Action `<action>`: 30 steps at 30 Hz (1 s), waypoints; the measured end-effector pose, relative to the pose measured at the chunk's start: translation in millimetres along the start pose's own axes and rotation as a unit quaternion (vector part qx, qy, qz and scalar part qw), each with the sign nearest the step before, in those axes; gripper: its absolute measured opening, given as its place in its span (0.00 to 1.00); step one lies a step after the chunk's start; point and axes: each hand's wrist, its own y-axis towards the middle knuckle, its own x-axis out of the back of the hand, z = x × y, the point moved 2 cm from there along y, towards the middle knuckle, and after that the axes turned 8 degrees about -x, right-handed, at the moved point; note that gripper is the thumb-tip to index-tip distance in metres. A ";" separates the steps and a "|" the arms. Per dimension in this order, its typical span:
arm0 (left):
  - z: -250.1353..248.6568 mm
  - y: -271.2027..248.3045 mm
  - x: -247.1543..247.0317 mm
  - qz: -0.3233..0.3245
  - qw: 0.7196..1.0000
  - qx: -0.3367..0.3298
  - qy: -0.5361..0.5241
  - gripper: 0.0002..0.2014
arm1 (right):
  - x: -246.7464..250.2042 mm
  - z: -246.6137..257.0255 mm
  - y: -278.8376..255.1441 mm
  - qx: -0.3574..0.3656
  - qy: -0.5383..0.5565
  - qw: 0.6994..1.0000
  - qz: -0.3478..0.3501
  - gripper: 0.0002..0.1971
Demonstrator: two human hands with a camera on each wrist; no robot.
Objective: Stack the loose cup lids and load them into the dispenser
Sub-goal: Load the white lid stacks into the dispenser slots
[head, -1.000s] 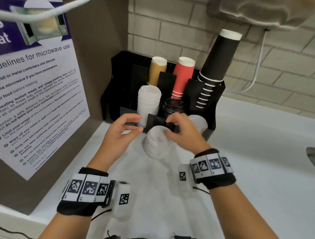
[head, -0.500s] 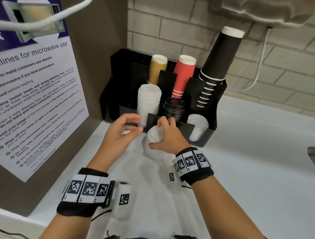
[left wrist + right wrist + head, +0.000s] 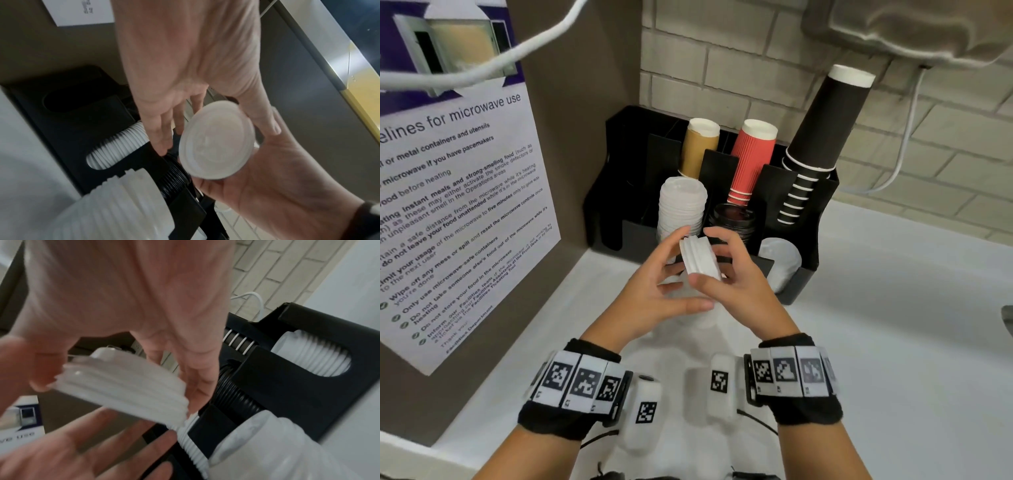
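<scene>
At frame centre my right hand (image 3: 736, 274) grips a short stack of white lids (image 3: 700, 255), tilted on edge, thumb below and fingers over the top. My left hand (image 3: 654, 287) is relaxed and spread beside it, fingertips near the rim. The stacking looks done; loading is left. In the black dispenser (image 3: 804, 277) just behind, 1 tall white lid column (image 3: 681, 209) stands at upper centre.

Lid stack (image 3: 700, 255) between both hands, before dispenser (image 3: 803, 274), cups (image 3: 751, 157) in rear slots
</scene>
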 end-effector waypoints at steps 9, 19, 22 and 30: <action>-4.7 4.1 0.6 0.048 0.998 -0.018 -0.027 0.46 | 19.9 5.3 -10.0 -0.003 0.041 0.994 0.101 0.34; -1.2 8.5 -3.5 0.036 0.999 -0.005 -0.020 0.49 | 18.8 -1.0 -7.9 0.002 0.062 0.997 0.048 0.35; -1.0 8.7 -2.9 0.035 0.999 -0.001 -0.025 0.48 | 17.9 -4.4 -6.9 0.002 0.053 0.998 0.037 0.35; 1.5 9.7 -2.9 0.046 0.999 0.004 -0.027 0.50 | 15.7 -4.7 -7.1 0.013 0.041 0.998 0.034 0.32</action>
